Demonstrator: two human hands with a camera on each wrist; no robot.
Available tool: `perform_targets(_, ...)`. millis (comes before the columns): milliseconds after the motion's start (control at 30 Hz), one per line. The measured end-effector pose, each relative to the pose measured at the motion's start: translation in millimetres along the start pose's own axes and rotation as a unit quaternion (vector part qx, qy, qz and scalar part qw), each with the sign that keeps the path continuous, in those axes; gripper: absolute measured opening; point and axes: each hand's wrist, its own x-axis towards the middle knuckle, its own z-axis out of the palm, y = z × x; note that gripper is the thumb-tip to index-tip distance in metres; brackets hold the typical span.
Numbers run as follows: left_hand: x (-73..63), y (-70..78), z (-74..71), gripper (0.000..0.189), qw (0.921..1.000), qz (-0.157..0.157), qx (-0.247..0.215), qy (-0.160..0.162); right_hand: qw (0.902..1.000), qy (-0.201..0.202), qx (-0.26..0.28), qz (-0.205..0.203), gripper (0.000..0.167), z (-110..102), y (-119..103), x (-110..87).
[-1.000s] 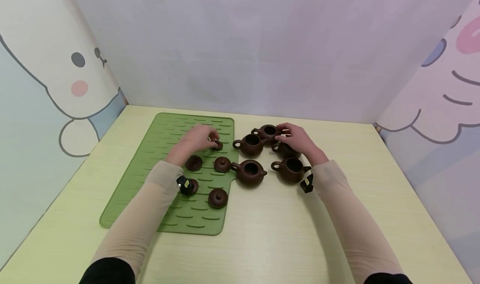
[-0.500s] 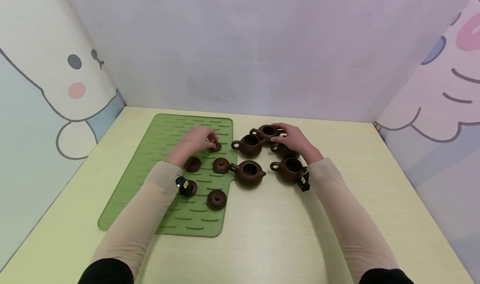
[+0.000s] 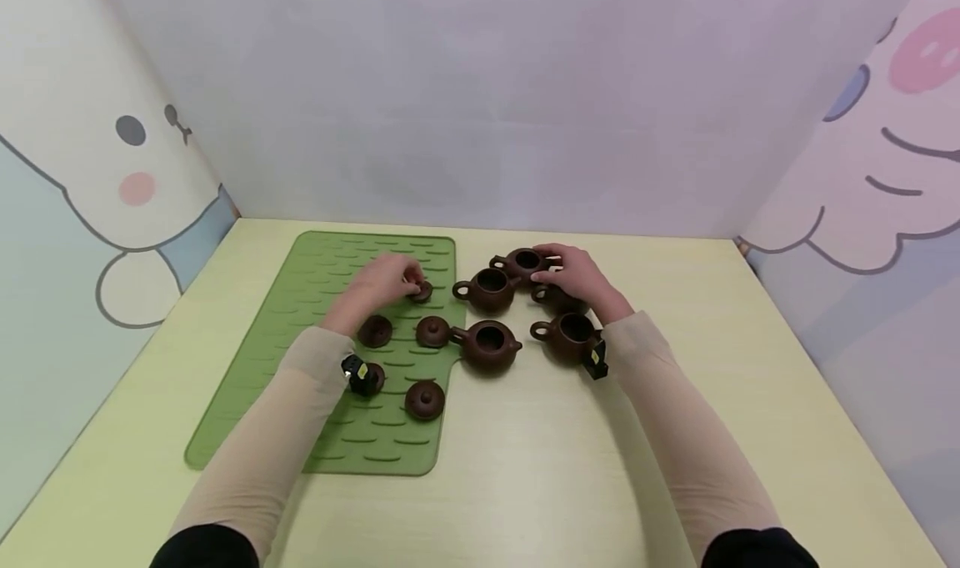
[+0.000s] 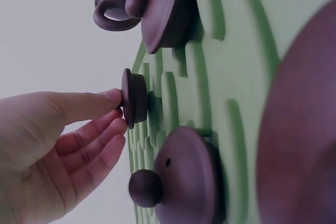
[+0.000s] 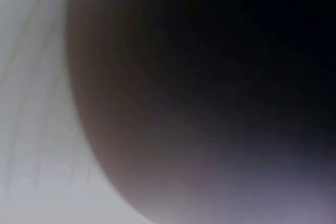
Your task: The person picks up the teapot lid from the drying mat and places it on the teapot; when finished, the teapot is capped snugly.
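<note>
The left hand point(image 3: 382, 281) pinches a small, round, matte dark-brown lid point(image 4: 138, 98) between thumb and fingertips, its other fingers loosely bent; the lid is at the fingertips, over a ridged green mat point(image 3: 315, 261), whether touching it I cannot tell. Four more lids point(image 3: 424, 400) lie on the mat, nearer the person than that hand. The right hand point(image 3: 579, 273) grips the side of a rounded dark-brown teapot point(image 3: 527, 263), thumb and fingers curved about it; a second, partly covered teapot point(image 3: 558, 300) sits beneath its palm.
</note>
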Motion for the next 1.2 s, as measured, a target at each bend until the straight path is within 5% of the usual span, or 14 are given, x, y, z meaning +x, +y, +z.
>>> perform_targets(300,3.2,0.0,-14.4,0.02,0.9998,0.014,0.006,0.016,1.0,0.002,0.004,-0.003,0.057,5.0,-5.1,6.5)
perform_targets(1200,22.7,37.9,-36.0,0.019,0.9986,0.027,-0.018,0.043,0.9999,-0.009,-0.013,0.001,0.057,3.7,-12.8,6.6)
